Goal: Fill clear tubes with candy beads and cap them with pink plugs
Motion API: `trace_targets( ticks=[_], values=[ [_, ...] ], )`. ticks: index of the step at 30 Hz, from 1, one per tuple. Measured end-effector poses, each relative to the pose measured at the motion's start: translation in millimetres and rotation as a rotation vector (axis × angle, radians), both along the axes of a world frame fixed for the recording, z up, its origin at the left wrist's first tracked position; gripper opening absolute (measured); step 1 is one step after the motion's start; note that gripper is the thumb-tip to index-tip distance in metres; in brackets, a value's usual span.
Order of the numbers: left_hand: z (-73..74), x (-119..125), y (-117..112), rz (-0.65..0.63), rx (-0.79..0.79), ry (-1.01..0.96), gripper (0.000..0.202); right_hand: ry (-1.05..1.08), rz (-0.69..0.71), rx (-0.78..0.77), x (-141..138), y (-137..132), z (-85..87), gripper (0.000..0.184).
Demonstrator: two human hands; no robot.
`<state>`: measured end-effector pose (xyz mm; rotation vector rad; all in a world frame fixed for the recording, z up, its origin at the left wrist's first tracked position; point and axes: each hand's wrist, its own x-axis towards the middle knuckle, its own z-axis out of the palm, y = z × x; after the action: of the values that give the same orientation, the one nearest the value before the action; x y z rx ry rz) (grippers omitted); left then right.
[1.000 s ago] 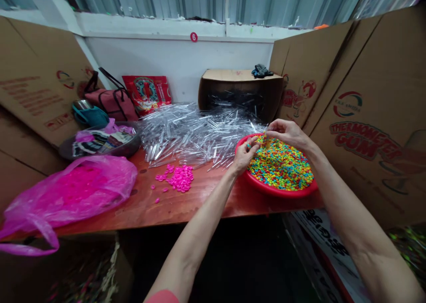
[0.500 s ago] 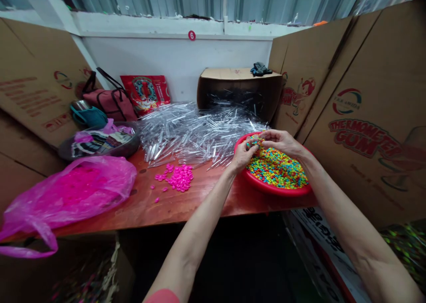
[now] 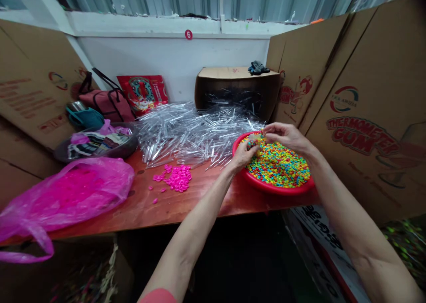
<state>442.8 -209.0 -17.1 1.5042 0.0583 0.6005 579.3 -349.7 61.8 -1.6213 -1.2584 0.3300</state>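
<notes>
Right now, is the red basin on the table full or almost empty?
Well filled: the small colored pieces cover the inside of the red plastic basin, with no bare bottom showing, and lie close under its rim.

Even, fairly bright light, strong wide-angle bend at the edges
Small glints along the clear plastic tubes [image 3: 196, 136], soft shadow beneath the red basin [image 3: 262, 185], deep dark below the wooden table [image 3: 166, 210], cardboard panels [image 3: 366, 179] bowed toward the corners, slight blur along the bottom

A basin [image 3: 266, 188] of candies [image 3: 279, 170] sits right of plastic tubes [image 3: 189, 136] on the table [image 3: 186, 205].
</notes>
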Motion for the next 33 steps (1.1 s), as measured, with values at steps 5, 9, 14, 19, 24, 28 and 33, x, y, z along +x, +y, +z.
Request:
trace_targets(
  ticks=[5, 9, 14, 19, 24, 28, 33],
  values=[
    [-1.6, -1, -2, 0.132, -0.134, -0.024, 0.032, -0.111, -0.318, 0.106, 37, -13, 2.8, 0.031],
    [0.9, -4, -3, 0.027, -0.189, -0.033, 0.048, -0.142, -0.274, -0.001, 50, -12, -18.5, 0.036],
    [1.1, -6, -3, -0.02, -0.216, -0.028, 0.053, -0.312, -0.388, -0.015, 70, 0, -42.2, 0.041],
    [4.6, -9, -4, 0.011, -0.217, -0.002, 0.044, -0.486, -0.331, -0.178, 90, 9, -50.0, 0.039],
    [3.7, -10, -2, 0.038, -0.143, -0.004, 0.04, -0.549, -0.219, -0.234, 87, 19, -52.0, 0.028],
    [-2.6, -6, 1, 0.045, -0.131, 0.006, 0.042, -0.512, -0.21, -0.147, 78, 18, -45.4, 0.03],
    [-4.1, -2, 1, 0.061, -0.137, -0.079, 0.037, -0.461, -0.147, -0.022, 51, 5, -17.9, 0.035]
  ],
)
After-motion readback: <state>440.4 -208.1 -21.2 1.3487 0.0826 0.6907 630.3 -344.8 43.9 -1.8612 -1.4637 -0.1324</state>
